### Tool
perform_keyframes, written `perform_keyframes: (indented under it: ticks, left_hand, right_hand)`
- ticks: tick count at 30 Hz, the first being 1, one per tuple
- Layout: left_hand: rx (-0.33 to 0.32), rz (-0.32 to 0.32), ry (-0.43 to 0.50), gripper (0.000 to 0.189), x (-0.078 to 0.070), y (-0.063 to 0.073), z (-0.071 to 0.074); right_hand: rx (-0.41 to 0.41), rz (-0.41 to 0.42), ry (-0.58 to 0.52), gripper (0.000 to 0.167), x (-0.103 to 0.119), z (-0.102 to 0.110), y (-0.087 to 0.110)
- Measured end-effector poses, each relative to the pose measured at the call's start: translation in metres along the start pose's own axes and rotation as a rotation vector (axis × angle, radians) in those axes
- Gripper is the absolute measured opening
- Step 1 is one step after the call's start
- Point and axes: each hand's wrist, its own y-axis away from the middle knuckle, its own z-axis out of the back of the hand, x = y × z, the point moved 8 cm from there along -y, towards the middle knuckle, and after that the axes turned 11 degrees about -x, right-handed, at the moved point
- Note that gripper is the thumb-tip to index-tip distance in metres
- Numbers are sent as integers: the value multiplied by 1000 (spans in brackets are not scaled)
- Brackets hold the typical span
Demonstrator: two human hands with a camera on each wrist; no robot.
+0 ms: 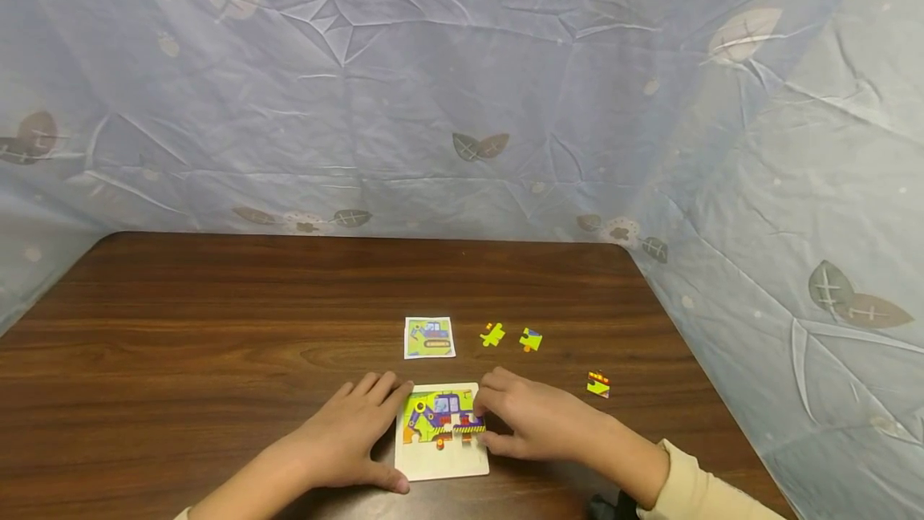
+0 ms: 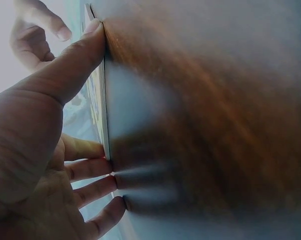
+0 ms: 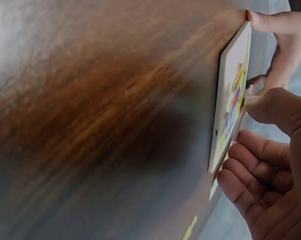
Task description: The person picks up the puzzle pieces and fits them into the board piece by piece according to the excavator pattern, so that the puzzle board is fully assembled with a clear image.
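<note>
Left hand point(image 1: 350, 432): spread wide, thumb against the near left corner of the puzzle tray point(image 1: 442, 468), the other fingers along its far left edge. Right hand point(image 1: 530, 416): narrow, thumb and index finger pinching a puzzle piece point(image 1: 471, 427) over the tray's right side; the right wrist view shows this piece edge-on and tilted.

The tray lies flat on the desk point(image 1: 216, 303), between the two hands. Its part farther from the wrists carries joined pieces showing a purple excavator on green; pale base shows on the part nearer the wrists.

Beyond the gap between the hands lies a white-bordered picture card point(image 1: 430, 338) with a similar excavator. Two loose items are noted beyond the right hand: a green piece point(image 1: 493, 335) and, just right of it, a green-and-blue piece point(image 1: 530, 339). A red-and-yellow piece point(image 1: 598, 383) lies to the right of that hand.

A cream sleeve point(image 1: 703, 488) covers the right forearm. Leaf-printed cloth point(image 1: 404, 103) hangs beyond both hands.
</note>
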Motion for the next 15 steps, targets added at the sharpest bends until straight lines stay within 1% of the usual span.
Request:
perform_keyframes:
  ticks: [4,7,15]
  left_hand:
    - [-3,-2,-2,122,0,0,0]
    - [-2,-3,-1,122,0,0,0]
    - [5,-1,9,122,1,-1,0]
  right_hand:
    - [-5,20,-7,19,2,-4,-3]
    - [-26,55,0,19,4,-6,-5]
    - [-48,121,71,19,10,-9,-10]
